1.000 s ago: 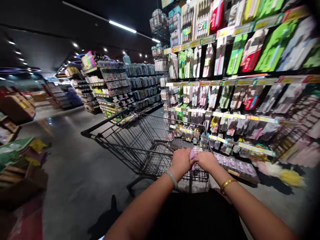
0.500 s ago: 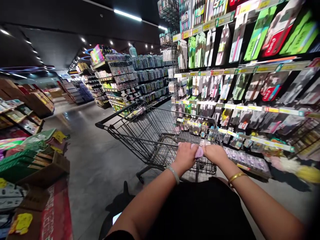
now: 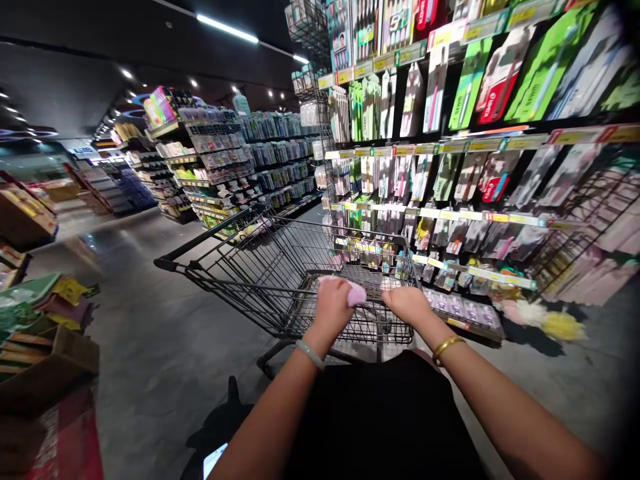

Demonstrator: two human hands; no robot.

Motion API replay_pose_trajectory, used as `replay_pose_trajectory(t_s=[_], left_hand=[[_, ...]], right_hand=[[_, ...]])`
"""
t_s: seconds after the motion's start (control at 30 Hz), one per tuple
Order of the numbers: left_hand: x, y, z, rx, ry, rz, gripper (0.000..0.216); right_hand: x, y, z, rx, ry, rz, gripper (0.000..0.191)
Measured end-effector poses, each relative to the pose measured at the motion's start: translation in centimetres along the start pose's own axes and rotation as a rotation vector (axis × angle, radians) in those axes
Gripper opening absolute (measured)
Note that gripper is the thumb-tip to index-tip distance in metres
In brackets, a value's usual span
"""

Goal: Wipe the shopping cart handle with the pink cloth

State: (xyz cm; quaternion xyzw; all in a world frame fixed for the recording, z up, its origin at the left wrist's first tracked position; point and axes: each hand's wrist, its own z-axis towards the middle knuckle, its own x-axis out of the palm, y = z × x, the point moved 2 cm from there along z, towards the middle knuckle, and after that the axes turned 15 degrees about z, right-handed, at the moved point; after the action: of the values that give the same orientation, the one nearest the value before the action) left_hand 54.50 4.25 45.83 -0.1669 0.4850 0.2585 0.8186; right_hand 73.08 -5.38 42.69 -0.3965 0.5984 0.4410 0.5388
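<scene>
A black wire shopping cart (image 3: 260,267) stands in a store aisle in front of me. My left hand (image 3: 334,305) is closed on the cart's handle with a small pink cloth (image 3: 356,293) under its fingers. My right hand (image 3: 407,305) grips the handle a little to the right, fingers wrapped round it. A pale bangle sits on my left wrist and a gold one on my right. The cart's basket looks empty.
Tall shelves (image 3: 470,160) of hanging packaged goods run close along the right of the cart. More shelving (image 3: 215,167) stands ahead. Low stacks of boxed goods (image 3: 40,313) line the left. Grey floor (image 3: 150,347) stretches between them.
My hands, close together over the pink cloth a second ago, have drawn apart along the handle. The left hand kept the cloth and slid left. The view swung slightly.
</scene>
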Motion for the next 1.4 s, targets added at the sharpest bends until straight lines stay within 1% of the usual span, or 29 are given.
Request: replay_pose_trajectory(t_s=[0.03,0.1,0.17,0.23,0.27,0.3,0.33,0.37,0.4,0.43,0.47,0.53,0.6,0.7,0.73,0.8,0.83,0.87,0.9,0.93,1.0,1.07,1.13,1.23,1.3,1.4], left_hand=[[0.8,-1.1,-0.2,0.080,0.030,-0.016,0.026],[2.2,-3.0,-0.1,0.122,0.089,-0.043,0.022],[2.8,-4.1,0.5,0.083,0.156,-0.087,0.017],[2.4,-4.3,1.4,-0.003,0.188,-0.172,0.018],[1.8,-4.0,1.9,-0.058,0.165,-0.209,0.021],[1.1,-3.6,2.3,-0.109,0.114,-0.226,0.025],[0.3,-3.2,2.6,-0.140,0.044,-0.214,0.030],[-0.3,-2.8,2.8,-0.139,-0.022,-0.172,0.035],[-0.7,-2.5,2.9,-0.106,-0.064,-0.106,0.040],[-0.9,-2.4,3.0,-0.055,-0.069,-0.030,0.042],[-0.7,-2.4,2.9,-0.002,-0.032,0.041,0.040],[0.1,-2.6,2.4,0.068,0.083,0.149,0.030],[1.0,-3.1,1.6,0.090,0.141,0.194,0.021],[1.5,-3.9,0.3,0.160,0.108,0.216,0.035],[1.5,-4.0,-0.1,0.201,0.094,0.229,0.035],[1.3,-3.6,-0.5,0.301,0.077,0.255,0.029],[1.1,-3.0,-0.6,0.343,0.079,0.262,0.028],[0.9,-2.1,-0.6,0.364,0.091,0.264,0.029],[0.8,-1.1,-0.5,0.355,0.107,0.262,0.030],[0.7,0.0,-0.3,0.317,0.124,0.256,0.029],[0.6,1.9,-0.3,0.179,0.127,0.249,0.032],[0.8,2.7,-0.7,0.092,0.097,0.258,0.035],[1.1,2.5,-1.4,0.087,0.055,0.287,0.033],[1.4,1.5,-2.1,0.128,0.028,0.324,0.032],[1.3,1.2,-1.7,0.163,0.063,0.309,0.029],[0.8,1.2,-0.4,0.216,0.163,0.269,0.024]], right_hand=[[0.0,0.0,-0.1,-0.002,-0.003,0.004,0.036],[-0.1,0.1,-0.2,-0.001,-0.015,0.010,0.039],[-0.1,0.1,-0.4,0.011,-0.029,0.018,0.043],[-0.1,0.1,-0.4,0.032,-0.046,0.024,0.048],[-0.1,0.1,-0.4,0.040,-0.054,0.025,0.050],[0.0,0.1,-0.4,0.047,-0.061,0.025,0.051],[0.0,0.1,-0.3,0.054,-0.068,0.025,0.051],[0.1,0.1,-0.3,0.061,-0.076,0.025,0.053],[0.1,0.1,-0.2,0.069,-0.082,0.026,0.054],[0.2,0.1,-0.2,0.079,-0.088,0.027,0.057],[0.2,0.2,-0.1,0.086,-0.092,0.027,0.059],[0.2,0.4,-0.2,0.084,-0.093,0.026,0.060],[0.1,0.5,-0.4,0.050,-0.085,0.020,0.051],[0.0,0.7,-0.8,-0.010,-0.075,0.004,0.037],[0.0,0.7,-1.0,-0.024,-0.073,0.000,0.034],[0.0,0.6,-1.1,-0.036,-0.067,-0.008,0.033],[0.0,0.5,-1.1,-0.037,-0.064,-0.009,0.034],[0.1,0.5,-1.1,-0.033,-0.061,-0.009,0.035],[0.1,0.4,-1.0,-0.025,-0.059,-0.007,0.037],[0.2,0.4,-0.8,-0.013,-0.058,-0.002,0.040],[0.2,0.5,-0.5,0.020,-0.057,0.011,0.045],[0.3,0.6,-0.3,0.054,-0.057,0.028,0.048],[0.3,0.7,-0.3,0.084,-0.058,0.046,0.051],[0.1,0.7,-0.7,0.120,-0.053,0.069,0.059],[-0.2,0.4,-1.0,0.130,-0.038,0.079,0.059],[-0.8,0.4,-1.0,0.144,0.010,0.100,0.050]])
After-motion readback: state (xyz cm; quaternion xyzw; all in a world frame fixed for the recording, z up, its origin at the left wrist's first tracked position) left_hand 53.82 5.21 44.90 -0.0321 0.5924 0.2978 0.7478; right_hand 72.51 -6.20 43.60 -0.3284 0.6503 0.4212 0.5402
